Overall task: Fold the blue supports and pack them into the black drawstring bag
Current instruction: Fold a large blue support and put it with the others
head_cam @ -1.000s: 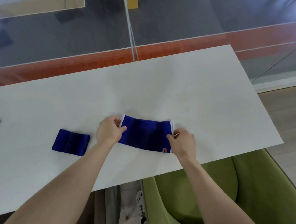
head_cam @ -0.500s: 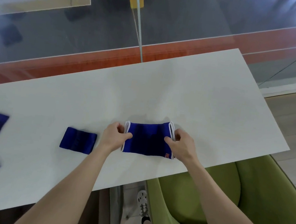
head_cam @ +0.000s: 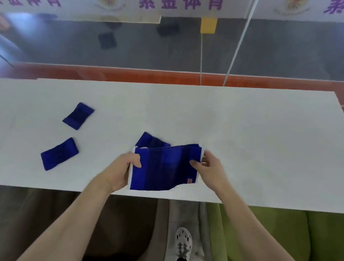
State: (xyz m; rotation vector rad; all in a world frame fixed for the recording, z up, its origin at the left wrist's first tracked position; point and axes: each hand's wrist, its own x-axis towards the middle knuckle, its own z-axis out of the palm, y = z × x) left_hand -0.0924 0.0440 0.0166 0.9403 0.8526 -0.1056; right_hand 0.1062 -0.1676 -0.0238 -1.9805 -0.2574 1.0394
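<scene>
White surface (head_cam: 252, 128) beside glass wall (head_cam: 175, 54). Blue support (head_cam: 162, 169) held at the near edge, centre, its long axis running left to right. Left hand (head_cam: 123, 167) pinches the left white-trimmed end and right hand (head_cam: 211, 170) the right end, both equally near. Folded support (head_cam: 152, 141) sits just behind. Far-left support (head_cam: 78, 116) and near-left support (head_cam: 59, 153) lie well apart. Likely next: bring end to end. Black drawstring bag not in view.
</scene>
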